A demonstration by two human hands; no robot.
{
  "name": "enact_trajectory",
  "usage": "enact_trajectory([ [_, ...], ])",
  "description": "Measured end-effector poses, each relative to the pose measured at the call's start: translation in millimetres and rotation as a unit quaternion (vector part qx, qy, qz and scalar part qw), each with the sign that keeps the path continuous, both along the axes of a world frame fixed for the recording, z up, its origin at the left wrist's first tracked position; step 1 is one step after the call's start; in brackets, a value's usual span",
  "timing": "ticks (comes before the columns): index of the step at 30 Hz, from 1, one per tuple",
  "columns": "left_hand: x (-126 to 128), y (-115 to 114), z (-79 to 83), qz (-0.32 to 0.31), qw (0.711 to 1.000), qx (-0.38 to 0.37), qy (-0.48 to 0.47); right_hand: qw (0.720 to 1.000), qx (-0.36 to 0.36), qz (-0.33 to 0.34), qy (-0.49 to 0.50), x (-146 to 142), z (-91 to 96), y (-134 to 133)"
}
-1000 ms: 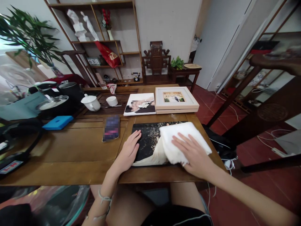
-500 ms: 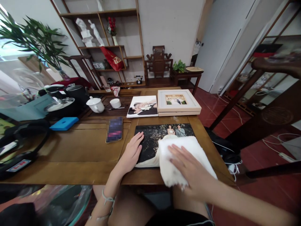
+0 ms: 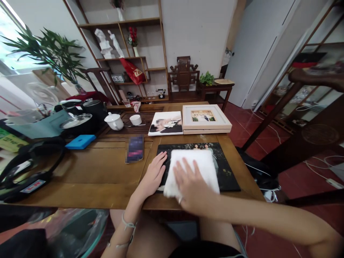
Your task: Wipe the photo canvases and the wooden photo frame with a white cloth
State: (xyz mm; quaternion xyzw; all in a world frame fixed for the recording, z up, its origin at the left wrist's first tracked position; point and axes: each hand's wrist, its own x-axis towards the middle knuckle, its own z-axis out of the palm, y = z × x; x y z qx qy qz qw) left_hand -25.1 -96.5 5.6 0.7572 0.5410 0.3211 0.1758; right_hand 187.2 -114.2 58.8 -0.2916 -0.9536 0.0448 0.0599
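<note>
Cloth under the right hand, bare print to its right

The white cloth (image 3: 208, 163) lies directly beneath the right hand (image 3: 189, 184), spread over the left and middle of the dark photo print (image 3: 228, 175). The print rests flat on the desk (image 3: 104, 172), close to its near edge, and its long axis appears to run left to right, across the person's front. The right hand presses from above with its fingers extended and slightly apart, not clamped on the cloth; its motion blur hides the finer finger contact.

The left hand (image 3: 153, 175) is laid flat, fingers nearly together and gripping nothing, over the print's left edge. Its fingertips sit just beside the cloth's left side, with only a narrow dark strip between. The print's uncovered right end is therefore nearer the right hand, whose forearm comes in from the right. Beyond the far edge stand a white-framed picture (image 3: 180, 126) and a pale framed picture (image 3: 224, 119).
</note>
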Motion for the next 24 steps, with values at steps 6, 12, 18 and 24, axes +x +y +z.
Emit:
enact_trajectory([
  [6,0.1,-0.1,0.5,0.0,1.0,-0.01,-0.009,1.0,-0.013,-0.018,-0.014,-2.5,7.0,-11.0],
  [12,2.7,-1.2,1.0,0.007,0.999,-0.023,-0.027,0.985,0.04,-0.156,-0.067,-26.7,16.2,33.6],
  [18,0.2,-0.3,1.0,0.001,1.0,-0.013,-0.019,0.997,0.066,-0.026,-0.02,-31.6,0.0,-17.3],
  [24,0.8,0.2,-0.4,-0.004,1.0,-0.007,-0.003,1.0,-0.007,-0.019,0.013,-5.1,3.5,7.2],
])
